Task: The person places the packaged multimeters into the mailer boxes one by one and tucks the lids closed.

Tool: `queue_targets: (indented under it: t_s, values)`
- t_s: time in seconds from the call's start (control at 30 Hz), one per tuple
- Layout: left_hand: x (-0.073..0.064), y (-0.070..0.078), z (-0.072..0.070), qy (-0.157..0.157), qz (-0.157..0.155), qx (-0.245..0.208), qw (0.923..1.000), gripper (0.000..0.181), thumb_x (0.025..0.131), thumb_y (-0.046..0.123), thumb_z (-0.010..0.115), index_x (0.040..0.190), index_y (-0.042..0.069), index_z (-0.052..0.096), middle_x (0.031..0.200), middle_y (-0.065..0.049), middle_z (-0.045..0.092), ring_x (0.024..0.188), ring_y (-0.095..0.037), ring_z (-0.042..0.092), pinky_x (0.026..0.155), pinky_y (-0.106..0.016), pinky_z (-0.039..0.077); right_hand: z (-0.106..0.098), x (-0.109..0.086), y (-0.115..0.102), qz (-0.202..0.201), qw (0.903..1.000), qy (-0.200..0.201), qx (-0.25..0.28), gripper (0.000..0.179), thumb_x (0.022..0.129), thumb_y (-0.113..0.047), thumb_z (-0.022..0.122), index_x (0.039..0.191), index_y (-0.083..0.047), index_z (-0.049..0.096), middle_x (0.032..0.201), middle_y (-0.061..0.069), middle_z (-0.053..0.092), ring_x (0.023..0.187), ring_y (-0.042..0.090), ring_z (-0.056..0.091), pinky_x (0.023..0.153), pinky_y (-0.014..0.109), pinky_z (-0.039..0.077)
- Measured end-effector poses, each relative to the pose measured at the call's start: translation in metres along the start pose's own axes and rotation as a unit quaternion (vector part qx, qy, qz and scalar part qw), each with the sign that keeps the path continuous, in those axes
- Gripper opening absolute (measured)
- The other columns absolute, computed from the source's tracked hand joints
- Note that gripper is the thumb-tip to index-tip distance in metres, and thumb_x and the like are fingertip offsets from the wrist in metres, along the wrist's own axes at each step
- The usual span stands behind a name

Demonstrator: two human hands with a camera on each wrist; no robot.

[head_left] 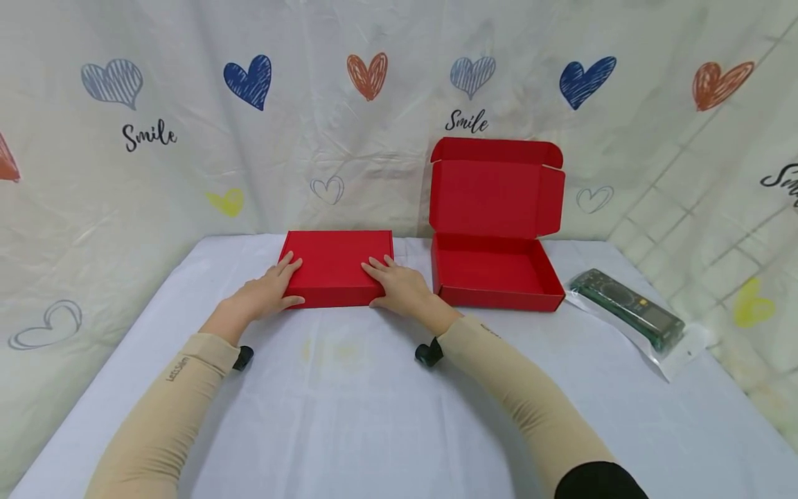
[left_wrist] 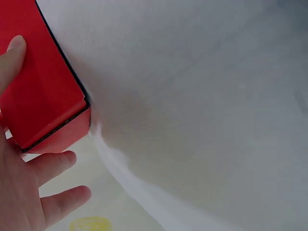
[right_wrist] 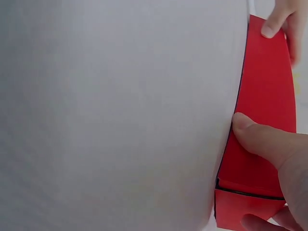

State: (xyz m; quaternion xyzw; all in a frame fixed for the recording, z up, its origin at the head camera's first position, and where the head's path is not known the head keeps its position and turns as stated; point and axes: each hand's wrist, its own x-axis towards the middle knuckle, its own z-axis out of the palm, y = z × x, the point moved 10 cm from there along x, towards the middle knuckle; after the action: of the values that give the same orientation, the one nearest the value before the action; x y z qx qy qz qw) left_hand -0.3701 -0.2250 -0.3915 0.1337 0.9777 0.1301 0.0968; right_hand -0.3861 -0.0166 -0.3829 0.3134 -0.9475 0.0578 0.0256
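In the head view a closed red cardboard box (head_left: 339, 267) lies on the white-covered table. My left hand (head_left: 264, 287) is at its left end, fingers spread along the side and top edge. In the left wrist view its thumb (left_wrist: 14, 55) lies against the box's red front wall, and two fingers extend straight past the corner. At the right end, my right hand (head_left: 405, 287) touches the box with spread fingers. Its thumb (right_wrist: 260, 137) rests on the front wall in the right wrist view, with other fingertips low beside the end wall. The box's inside is hidden.
Right of the closed box stands a second red box (head_left: 499, 294), its lid raised. Farther right, a dark green device with a screen (head_left: 626, 308) lies on or in a clear-and-white plastic bag (head_left: 676, 360). Behind the table hangs a white sheet (head_left: 399, 145) printed with hearts.
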Motion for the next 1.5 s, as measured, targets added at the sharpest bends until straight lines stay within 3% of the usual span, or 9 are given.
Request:
queue_targets:
  t_s: [0.3, 0.47, 0.67, 0.77, 1.17, 1.5]
  values:
    - [-0.004, -0.010, -0.003, -0.014, 0.016, -0.030, 0.9993, 0.095, 0.095, 0.027, 0.074, 0.166, 0.013, 0.012, 0.171, -0.017, -0.001, 0.150, -0.051, 0.015, 0.104, -0.070, 0.039, 0.005, -0.008, 0.005, -0.004, 0.9979, -0.039, 0.051, 0.093, 0.089, -0.029, 0.081, 0.164, -0.019, 0.028, 0.170, 0.006, 0.018, 0.156, 0.030, 0.014, 0.089, 0.038, 0.059]
    - [-0.002, -0.017, 0.000, -0.020, 0.016, -0.033, 0.9992, 0.098, 0.094, 0.024, 0.075, 0.166, 0.017, 0.008, 0.171, -0.015, -0.003, 0.150, -0.052, 0.013, 0.104, -0.071, 0.038, 0.006, -0.012, 0.009, -0.003, 0.9954, -0.050, 0.081, 0.094, 0.090, -0.025, 0.080, 0.165, -0.017, 0.023, 0.172, 0.008, 0.011, 0.157, 0.029, 0.009, 0.095, 0.038, 0.056]
    - [-0.001, -0.013, -0.002, -0.012, 0.025, 0.020, 0.9994, 0.097, 0.094, 0.027, 0.074, 0.166, 0.012, 0.010, 0.170, -0.019, 0.002, 0.148, -0.053, 0.020, 0.109, -0.076, 0.025, 0.001, -0.011, 0.009, -0.024, 0.9976, -0.034, 0.056, 0.091, 0.090, -0.026, 0.081, 0.163, -0.013, 0.028, 0.170, 0.011, 0.018, 0.155, 0.030, 0.017, 0.103, 0.043, 0.051]
    - [-0.002, -0.011, -0.002, -0.009, 0.031, 0.042, 0.9986, 0.096, 0.095, 0.028, 0.073, 0.165, 0.009, 0.010, 0.170, -0.021, 0.002, 0.147, -0.054, 0.023, 0.108, -0.077, 0.025, 0.000, -0.011, 0.009, -0.032, 0.9983, -0.027, 0.041, 0.090, 0.090, -0.028, 0.081, 0.163, -0.012, 0.030, 0.169, 0.012, 0.021, 0.155, 0.030, 0.020, 0.104, 0.043, 0.050]
    - [-0.003, -0.008, -0.001, 0.010, 0.040, 0.048, 0.9980, 0.092, 0.096, 0.023, 0.072, 0.164, 0.004, 0.013, 0.168, -0.025, 0.003, 0.143, -0.055, 0.029, 0.105, -0.075, 0.033, -0.002, -0.008, 0.007, -0.030, 0.9988, -0.014, 0.037, 0.086, 0.089, -0.027, 0.081, 0.161, -0.013, 0.035, 0.166, 0.013, 0.028, 0.152, 0.031, 0.027, 0.104, 0.042, 0.051]
    - [0.001, -0.006, -0.004, 0.041, 0.044, 0.076, 0.9953, 0.088, 0.093, 0.019, 0.076, 0.162, 0.002, 0.023, 0.167, -0.026, 0.014, 0.145, -0.048, 0.033, 0.091, -0.059, 0.054, -0.003, -0.006, 0.007, -0.022, 0.9993, 0.005, 0.029, 0.081, 0.089, -0.027, 0.081, 0.158, -0.015, 0.041, 0.162, 0.013, 0.036, 0.149, 0.032, 0.034, 0.099, 0.041, 0.054]
